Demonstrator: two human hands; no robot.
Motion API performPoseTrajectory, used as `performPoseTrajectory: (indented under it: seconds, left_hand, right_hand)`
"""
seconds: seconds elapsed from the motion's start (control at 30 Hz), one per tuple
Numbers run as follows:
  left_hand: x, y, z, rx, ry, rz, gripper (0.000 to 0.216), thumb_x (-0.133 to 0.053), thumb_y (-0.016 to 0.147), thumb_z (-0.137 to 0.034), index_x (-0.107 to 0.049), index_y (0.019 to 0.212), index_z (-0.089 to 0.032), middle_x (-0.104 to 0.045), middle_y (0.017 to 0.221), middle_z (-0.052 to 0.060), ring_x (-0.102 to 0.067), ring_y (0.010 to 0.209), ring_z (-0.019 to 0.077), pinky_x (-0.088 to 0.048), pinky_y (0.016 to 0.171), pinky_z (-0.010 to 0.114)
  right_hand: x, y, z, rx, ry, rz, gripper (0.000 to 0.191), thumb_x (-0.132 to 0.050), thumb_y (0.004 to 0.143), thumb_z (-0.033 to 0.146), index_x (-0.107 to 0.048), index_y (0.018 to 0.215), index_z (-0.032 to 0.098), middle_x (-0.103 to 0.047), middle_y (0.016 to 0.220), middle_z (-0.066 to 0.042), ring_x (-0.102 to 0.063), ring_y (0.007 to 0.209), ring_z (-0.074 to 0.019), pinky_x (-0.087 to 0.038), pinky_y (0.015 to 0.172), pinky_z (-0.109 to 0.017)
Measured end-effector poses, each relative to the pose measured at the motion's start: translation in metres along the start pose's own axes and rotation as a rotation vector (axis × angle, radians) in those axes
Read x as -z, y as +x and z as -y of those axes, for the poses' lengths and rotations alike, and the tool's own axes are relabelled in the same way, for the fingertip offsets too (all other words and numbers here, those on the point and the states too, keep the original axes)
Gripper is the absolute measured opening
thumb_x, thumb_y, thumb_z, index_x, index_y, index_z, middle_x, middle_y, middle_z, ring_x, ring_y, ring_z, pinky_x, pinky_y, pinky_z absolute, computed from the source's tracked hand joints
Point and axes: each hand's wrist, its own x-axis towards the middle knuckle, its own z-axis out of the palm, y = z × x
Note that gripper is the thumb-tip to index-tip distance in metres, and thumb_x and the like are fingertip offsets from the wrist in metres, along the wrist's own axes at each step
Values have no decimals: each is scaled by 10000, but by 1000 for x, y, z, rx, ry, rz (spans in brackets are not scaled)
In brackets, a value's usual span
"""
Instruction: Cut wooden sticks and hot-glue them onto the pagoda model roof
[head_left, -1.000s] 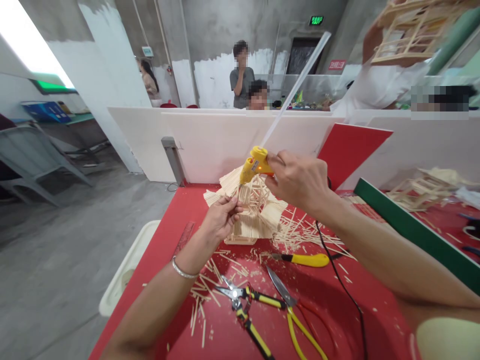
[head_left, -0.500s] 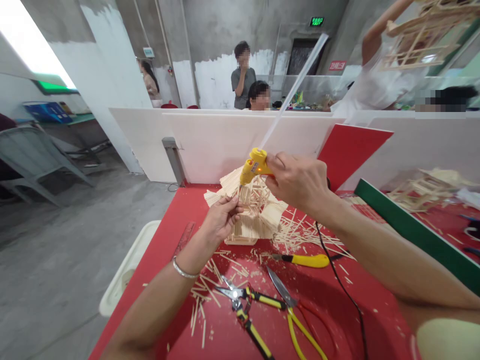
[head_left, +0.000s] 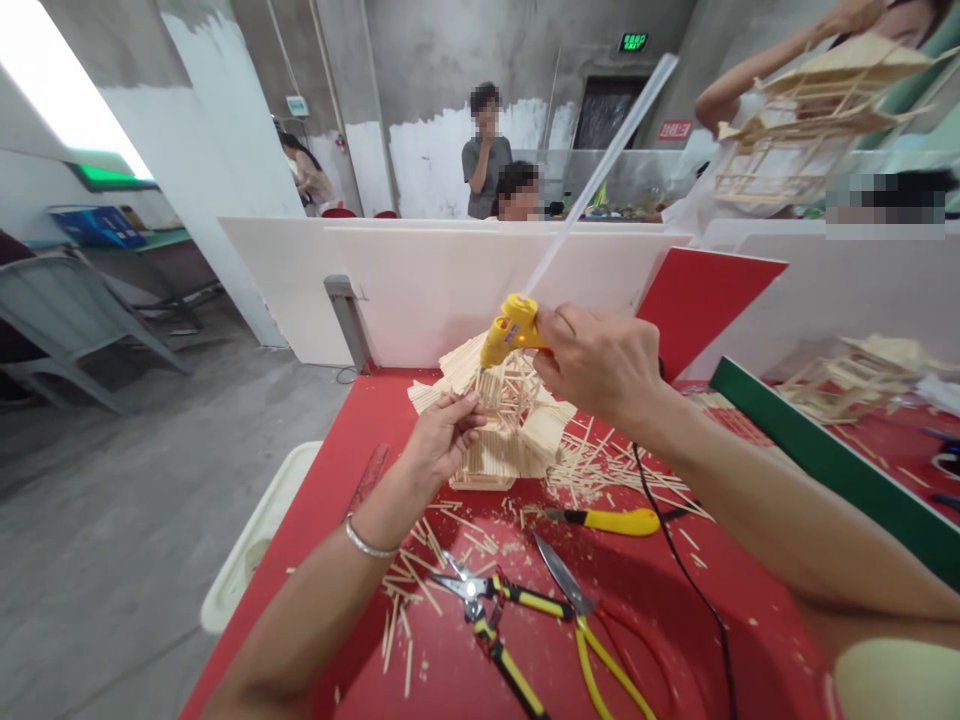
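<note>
My right hand (head_left: 604, 360) is closed around the handle of a yellow hot glue gun (head_left: 510, 328). Out of its back rises a long translucent glue stick (head_left: 600, 170). The gun's nozzle points down at a model building of thin wooden sticks (head_left: 502, 450), whose slatted roof panels flare outward. My left hand (head_left: 446, 435) is at the model's left side, thumb and fingertips pinched together close below the nozzle. What lies between those fingertips is too small to make out. Loose wooden sticks (head_left: 600, 465) are strewn right of the model.
On the red table (head_left: 360, 650) lie wire-cutting pliers (head_left: 480, 600), scissors (head_left: 574, 590), a yellow-handled tool (head_left: 619, 520) and a ruler (head_left: 369, 472). A black cord (head_left: 690, 580) runs under my right forearm. White panels (head_left: 450, 290) stand behind; a green board (head_left: 832, 460) borders the right.
The glue gun and my right hand have shifted very slightly right; my left hand stays in place. At the back right, a person has lowered a wooden model building and brought it leftward.
</note>
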Motion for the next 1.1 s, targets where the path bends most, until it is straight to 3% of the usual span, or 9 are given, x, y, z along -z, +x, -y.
performPoseTrajectory:
  seconds: [0.23, 1.1]
  left_hand:
    - [0, 0, -1, 15, -3, -3, 137, -732, 800, -123, -599, 766, -120, -641, 635, 3, -616, 499, 68, -446, 395, 123]
    - [-4, 0, -5, 65, -34, -60, 135, -592, 861, -109, -627, 732, -88, -674, 607, 45, -600, 456, 77, -440, 386, 148]
  right_hand:
    - [0, 0, -1, -18, -23, -18, 386, -350, 948, 310, -556, 1251, 189, -661, 915, -72, -503, 689, -167, -105, 566, -334]
    - [-6, 1, -1, -5, -33, -45, 400, -384, 937, 315, -533, 1287, 193, -650, 911, -65, -480, 691, -159, -111, 579, -337]
